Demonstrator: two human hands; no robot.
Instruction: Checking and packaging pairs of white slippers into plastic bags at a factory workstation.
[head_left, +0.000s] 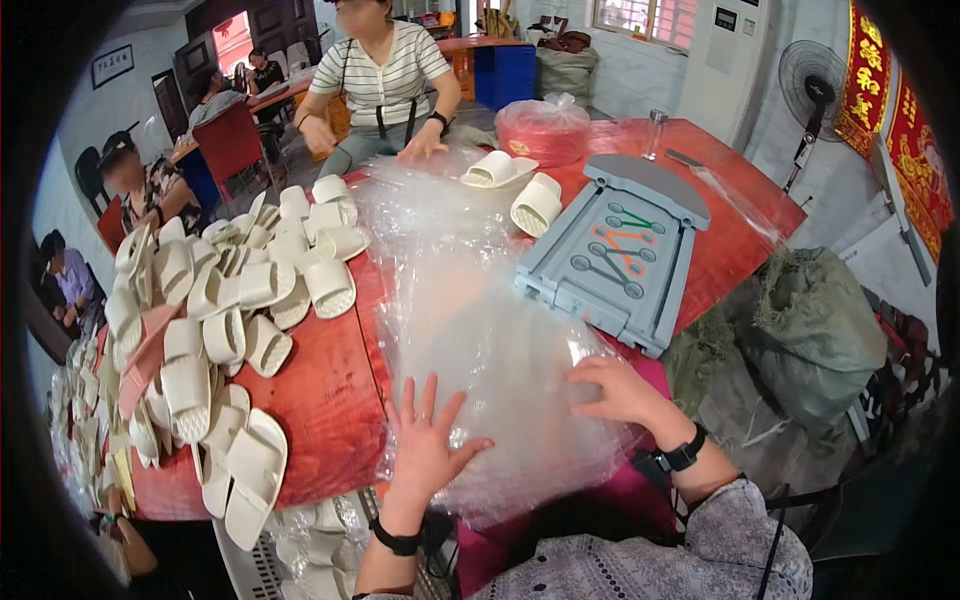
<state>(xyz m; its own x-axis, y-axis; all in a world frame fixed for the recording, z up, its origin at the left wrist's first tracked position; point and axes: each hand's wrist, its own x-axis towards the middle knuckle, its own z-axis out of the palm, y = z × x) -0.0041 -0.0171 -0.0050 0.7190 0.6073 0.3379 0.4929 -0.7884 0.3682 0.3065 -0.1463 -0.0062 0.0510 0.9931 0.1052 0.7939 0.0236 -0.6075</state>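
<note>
A stack of clear plastic bags [470, 330] lies down the middle of the table in front of me. My left hand [425, 440] rests on the stack's left side, fingers spread wide and holding nothing. Over its right side is my right hand [622, 392], with the fingers bent and the thumb apart from them; nothing shows in its grasp. Both wrists wear dark bands. To the left, many cream slippers [265, 285] are heaped on the table. Another pair of slippers [537, 205] sits at the far end of the bags.
A grey folding plastic piece [610, 250] with coloured shapes occupies the red table [325, 400] at right. A red bundle in plastic [543, 130] and a glass jar [654, 135] stand behind. Across sits a co-worker [385, 75]. A basket [250, 565] is below; a sack [815, 330] stands right.
</note>
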